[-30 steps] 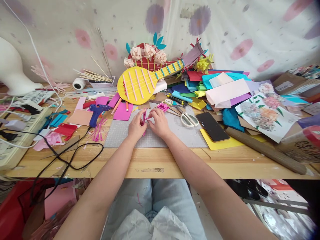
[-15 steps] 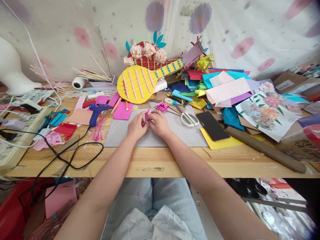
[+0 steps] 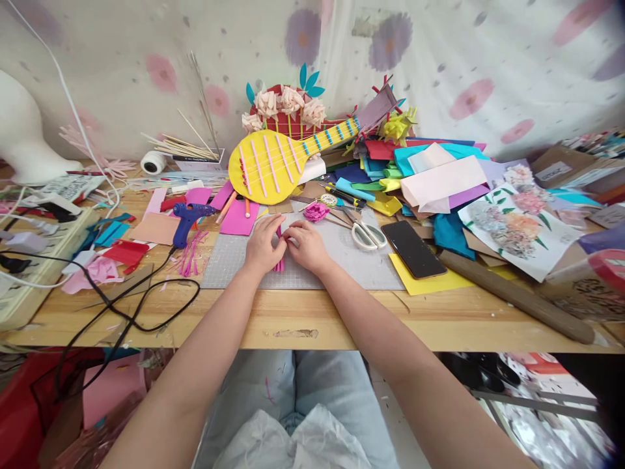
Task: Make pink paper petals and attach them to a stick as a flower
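Note:
Both hands meet over the grey cutting mat (image 3: pixel 229 260). Between them is a strip of magenta paper (image 3: pixel 279 255), largely covered by the fingers. My left hand (image 3: pixel 264 243) is closed on the strip from the left. From the right, the fingertips of my right hand (image 3: pixel 306 246) pinch at the same strip. Just beyond my right hand lies a magenta paper flower (image 3: pixel 316 211). White-handled scissors (image 3: pixel 368 236) rest to its right, and a magenta paper sheet (image 3: pixel 239 218) lies past my left hand.
A yellow paper lute (image 3: pixel 268 166) leans at the back. To the left are a blue glue gun (image 3: pixel 185 223), its black cable and a power strip (image 3: pixel 49 280). A phone (image 3: pixel 413 247), a wooden stick (image 3: pixel 517 296) and heaps of coloured paper (image 3: pixel 439 176) are on the right.
The magenta strip has gone from standing up between my fingers to lower between my hands, its end now showing below them. My left hand has turned slightly flatter.

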The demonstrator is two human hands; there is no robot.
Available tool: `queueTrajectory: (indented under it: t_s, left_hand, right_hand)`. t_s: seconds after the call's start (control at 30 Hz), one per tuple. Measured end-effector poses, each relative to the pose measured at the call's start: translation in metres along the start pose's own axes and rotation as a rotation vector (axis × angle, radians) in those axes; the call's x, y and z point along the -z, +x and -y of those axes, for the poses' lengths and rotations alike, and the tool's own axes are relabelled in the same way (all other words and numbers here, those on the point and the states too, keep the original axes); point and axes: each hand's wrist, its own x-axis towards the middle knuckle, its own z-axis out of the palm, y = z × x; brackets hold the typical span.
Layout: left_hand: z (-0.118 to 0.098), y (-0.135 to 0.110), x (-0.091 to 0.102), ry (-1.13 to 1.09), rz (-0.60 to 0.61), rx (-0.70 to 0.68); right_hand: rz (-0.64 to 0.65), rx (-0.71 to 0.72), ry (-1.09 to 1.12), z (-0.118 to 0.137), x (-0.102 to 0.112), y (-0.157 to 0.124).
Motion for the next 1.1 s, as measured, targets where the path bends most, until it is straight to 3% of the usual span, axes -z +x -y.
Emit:
queueTrajectory:
  t_s: [0.3,0.43,0.63,0.87,1.1]
  left_hand:
    - [0.005,0.000,0.002,0.148,-0.085,0.103]
    - [0.002,0.000,0.004,0.234,0.000,0.079]
    - [0.004,-0.004,-0.001,0.171,0.145,0.043]
    - [0.013,-0.007,-0.007,0.078,0.188,0.051]
    - [0.015,-0.007,-0.004,0.057,0.183,0.012]
  right_hand:
    - [-0.069,-0.121,0.001,-0.006,0.002,0.000]
    - [-0.100,-0.139,0.010,-0.009,0.004,0.000]
    - [-0.115,-0.226,0.051,-0.013,0.004,0.000]
    - [-0.114,-0.374,0.171,-0.014,0.004,-0.001]
    - [-0.112,-0.428,0.208,-0.015,0.004,0.000]
